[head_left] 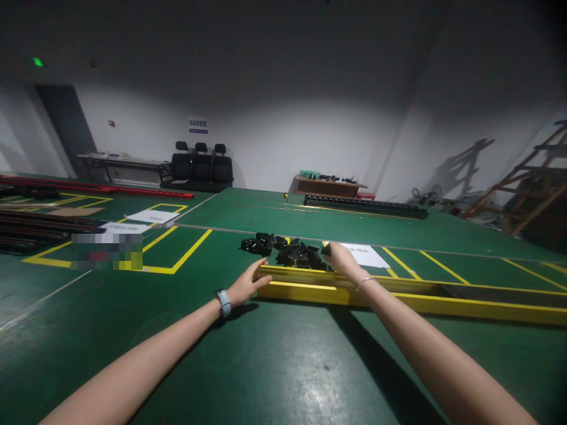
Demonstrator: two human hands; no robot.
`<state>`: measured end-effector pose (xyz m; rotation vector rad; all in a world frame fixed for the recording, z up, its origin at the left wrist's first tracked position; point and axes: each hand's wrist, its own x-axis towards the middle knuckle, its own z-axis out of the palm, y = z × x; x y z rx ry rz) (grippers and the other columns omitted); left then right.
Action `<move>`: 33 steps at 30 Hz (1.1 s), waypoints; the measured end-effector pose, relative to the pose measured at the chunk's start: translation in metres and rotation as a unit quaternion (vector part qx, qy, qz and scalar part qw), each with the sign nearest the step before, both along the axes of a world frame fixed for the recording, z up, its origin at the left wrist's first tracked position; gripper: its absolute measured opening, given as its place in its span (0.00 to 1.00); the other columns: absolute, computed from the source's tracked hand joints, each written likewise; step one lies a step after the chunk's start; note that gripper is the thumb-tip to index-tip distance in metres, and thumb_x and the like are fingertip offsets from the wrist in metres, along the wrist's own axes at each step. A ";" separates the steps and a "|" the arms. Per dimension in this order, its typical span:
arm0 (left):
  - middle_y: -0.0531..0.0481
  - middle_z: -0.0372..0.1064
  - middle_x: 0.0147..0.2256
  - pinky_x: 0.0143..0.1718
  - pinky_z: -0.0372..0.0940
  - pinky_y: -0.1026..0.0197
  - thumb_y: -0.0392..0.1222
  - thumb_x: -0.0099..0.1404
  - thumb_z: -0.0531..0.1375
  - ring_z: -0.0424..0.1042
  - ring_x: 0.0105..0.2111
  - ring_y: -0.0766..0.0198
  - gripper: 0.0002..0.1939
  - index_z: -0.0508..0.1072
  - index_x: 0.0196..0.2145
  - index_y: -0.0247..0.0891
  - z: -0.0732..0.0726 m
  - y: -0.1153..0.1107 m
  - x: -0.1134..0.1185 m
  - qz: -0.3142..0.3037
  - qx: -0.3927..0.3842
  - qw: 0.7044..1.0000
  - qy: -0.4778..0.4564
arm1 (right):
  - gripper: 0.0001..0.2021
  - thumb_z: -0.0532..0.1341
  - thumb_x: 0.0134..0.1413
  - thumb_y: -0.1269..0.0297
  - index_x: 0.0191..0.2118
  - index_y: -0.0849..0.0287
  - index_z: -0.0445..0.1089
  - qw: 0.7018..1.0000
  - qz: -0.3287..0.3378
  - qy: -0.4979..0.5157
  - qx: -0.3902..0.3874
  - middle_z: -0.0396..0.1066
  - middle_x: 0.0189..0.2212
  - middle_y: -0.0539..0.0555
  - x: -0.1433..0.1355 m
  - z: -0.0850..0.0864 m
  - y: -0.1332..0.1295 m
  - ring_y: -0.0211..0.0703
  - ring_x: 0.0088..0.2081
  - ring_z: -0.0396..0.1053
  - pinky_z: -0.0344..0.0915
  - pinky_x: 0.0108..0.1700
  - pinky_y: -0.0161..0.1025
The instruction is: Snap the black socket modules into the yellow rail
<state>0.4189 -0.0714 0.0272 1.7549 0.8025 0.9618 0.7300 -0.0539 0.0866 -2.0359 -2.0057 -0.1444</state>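
A long yellow beam (443, 304) lies across the green surface, running from the middle to the right edge. At its left end is my left hand (247, 284), fingers apart, thumb raised, fingertips at the beam's end. My right hand (343, 260) reaches over the beam with its fingers closed round a small black part (326, 250). Beyond the beam's left end lies a pile of glossy black parts (295, 254), just left of my right hand. A white printed sheet (367, 256) lies flat behind my right wrist.
Long dark bars (44, 227) and white sheets (150, 216) lie at the left. Farther back are red rails (133, 190), black seats (201, 168), a long black rack (363, 206) and a low brown table (328, 187). A wooden frame (527, 177) stands at the right.
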 end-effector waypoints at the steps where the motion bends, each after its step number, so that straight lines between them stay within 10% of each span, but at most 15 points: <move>1: 0.38 0.55 0.59 0.59 0.54 0.46 0.52 0.60 0.58 0.58 0.58 0.53 0.33 0.56 0.59 0.40 0.001 -0.001 0.001 0.014 0.013 1.000 0.001 | 0.12 0.57 0.55 0.70 0.45 0.65 0.67 1.000 0.005 0.005 0.025 0.70 0.41 0.64 -0.010 0.001 -0.006 0.49 0.43 0.70 0.64 0.42 0.38; 11: 0.39 0.54 0.60 0.57 0.57 0.49 0.48 0.57 0.62 0.59 0.57 0.53 0.39 0.50 0.62 0.41 0.017 -0.010 0.005 0.043 0.080 0.992 -0.092 | 0.15 0.56 0.56 0.70 0.49 0.56 0.59 0.916 0.307 0.154 0.210 0.59 0.48 0.59 -0.134 -0.016 -0.060 0.47 0.49 0.65 0.67 0.47 0.46; 23: 0.39 0.68 0.50 0.53 0.60 0.49 0.52 0.59 0.56 0.68 0.50 0.54 0.29 0.63 0.55 0.33 0.015 0.006 -0.015 0.097 0.053 0.990 -0.082 | 0.14 0.54 0.58 0.66 0.50 0.57 0.60 0.929 0.246 0.123 0.248 0.62 0.47 0.60 -0.116 -0.032 -0.068 0.48 0.49 0.64 0.65 0.49 0.48; 33: 0.42 0.70 0.48 0.48 0.64 0.54 0.49 0.59 0.57 0.68 0.50 0.53 0.22 0.70 0.49 0.37 0.017 0.025 -0.053 -0.016 -0.099 0.995 -0.023 | 0.10 0.51 0.58 0.69 0.45 0.58 0.63 0.951 0.214 0.058 0.217 0.65 0.44 0.58 -0.116 -0.038 -0.071 0.45 0.41 0.65 0.64 0.42 0.41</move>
